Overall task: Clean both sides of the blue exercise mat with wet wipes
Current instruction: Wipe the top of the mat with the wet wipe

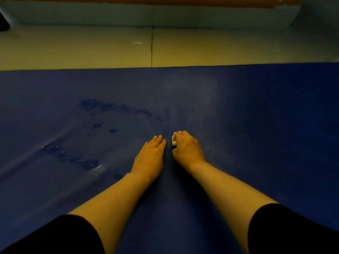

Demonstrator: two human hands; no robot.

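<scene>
The blue exercise mat (256,125) lies flat across the whole lower part of the head view, with dark wet streaks on its left half. My left hand (149,156) rests flat on the mat with straight fingers, palm down. Just to its right, my right hand (187,147) grips a crumpled pale wet wipe (173,141) and presses it on the mat. Only the wipe's left edge shows past the fingers.
Beyond the mat's far edge runs a pale tiled floor (91,50) with a dark seam in the middle. A white wall base (165,13) with an orange band above it closes the far side. A dark object (3,22) sits at the far left edge.
</scene>
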